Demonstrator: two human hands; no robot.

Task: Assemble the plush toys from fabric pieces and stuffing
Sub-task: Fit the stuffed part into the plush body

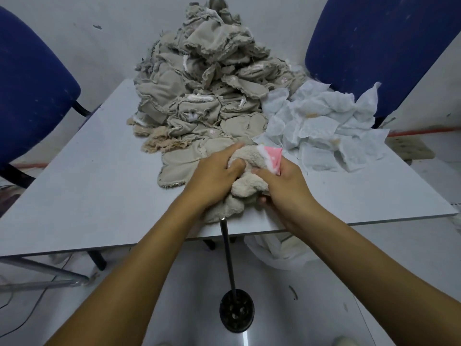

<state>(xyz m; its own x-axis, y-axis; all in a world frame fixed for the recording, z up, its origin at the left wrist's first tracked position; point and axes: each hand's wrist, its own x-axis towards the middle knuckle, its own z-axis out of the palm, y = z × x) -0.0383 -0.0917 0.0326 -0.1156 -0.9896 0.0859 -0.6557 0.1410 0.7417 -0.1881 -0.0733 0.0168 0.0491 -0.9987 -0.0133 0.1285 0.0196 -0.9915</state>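
The beige plush toy (245,176) lay at the tabletop's (99,176) near edge, long axis running away from the person. Left hand (214,178) and right hand (282,186) each had a clenched grip on it, pink piece (273,157) at its far right.

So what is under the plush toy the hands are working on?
The plush toy, gripped by the left hand and right hand, lies over the table edge, with a black rod rising beneath it. The rod's top is hidden.
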